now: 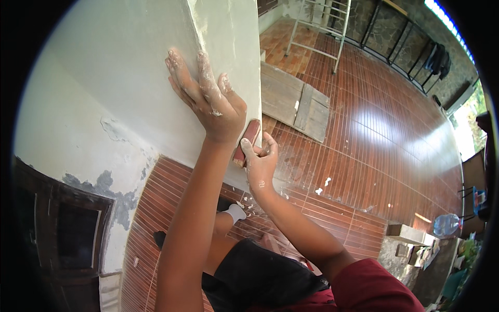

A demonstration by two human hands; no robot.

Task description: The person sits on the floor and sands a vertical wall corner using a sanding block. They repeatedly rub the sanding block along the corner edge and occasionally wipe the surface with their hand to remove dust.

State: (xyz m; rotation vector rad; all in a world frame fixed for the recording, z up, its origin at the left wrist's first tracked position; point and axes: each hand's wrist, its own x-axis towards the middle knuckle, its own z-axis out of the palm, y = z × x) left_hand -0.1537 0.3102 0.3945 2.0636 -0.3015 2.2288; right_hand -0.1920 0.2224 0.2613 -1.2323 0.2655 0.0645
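Note:
My left hand [208,96], dusted with white powder, lies against the pale plastered wall [130,57] with its fingers spread. Just below and to the right of it, my right hand [261,164] grips a reddish-brown sanding block [247,142] between thumb and fingers. The block sits tilted at the wall's vertical corner edge, its long side roughly along that edge. White dust also marks the right thumb and fingertips. Part of the right fingers is hidden behind the block and the corner.
Brown tiled floor [364,119] with white crumbs spreads right. A wooden board [293,101] lies beyond the corner, and a metal ladder [340,36] stands behind it. A dark wooden door [67,229] is at lower left. A clear water jug [446,224] stands far right.

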